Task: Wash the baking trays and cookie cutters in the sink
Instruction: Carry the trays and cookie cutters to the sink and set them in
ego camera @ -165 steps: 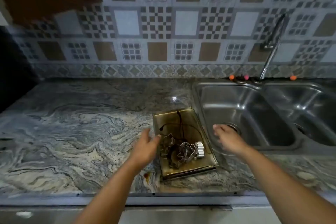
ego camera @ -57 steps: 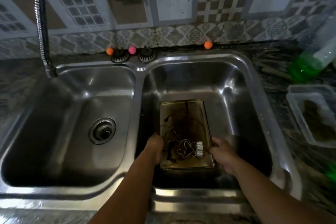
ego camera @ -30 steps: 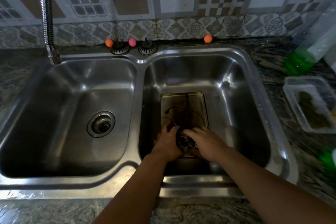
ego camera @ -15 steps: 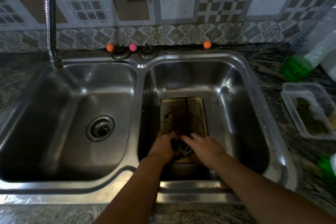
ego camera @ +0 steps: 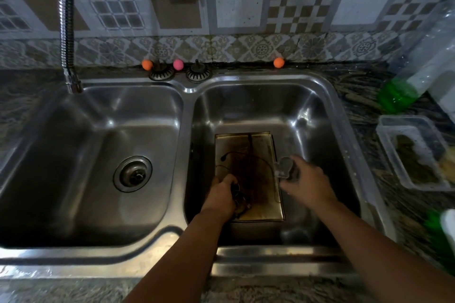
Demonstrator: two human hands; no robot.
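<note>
A stained brownish baking tray (ego camera: pixel 246 152) lies flat in the right basin of the double steel sink (ego camera: pixel 327 96). My left hand (ego camera: pixel 220 195) is at the tray's near left corner, its fingers curled round a bunch of metal cookie cutters (ego camera: pixel 238 198). My right hand (ego camera: pixel 306 183) is off the tray's right edge and holds a metal cookie cutter (ego camera: pixel 283 169) lifted above the basin floor. More cutters under the left hand are partly hidden.
The left basin has a round drain (ego camera: pixel 133 173). A flexible steel hose tap (ego camera: pixel 67 19) hangs over its far left corner. Two strainer plugs (ego camera: pixel 197 72) sit on the back rim. A clear plastic tub (ego camera: pixel 416 152) and green bottle (ego camera: pixel 403 86) stand on the right counter.
Both hands were together over the cutters on the tray. Now the right hand has pulled away to the right with one cutter, and the left hand stays on the rest.
</note>
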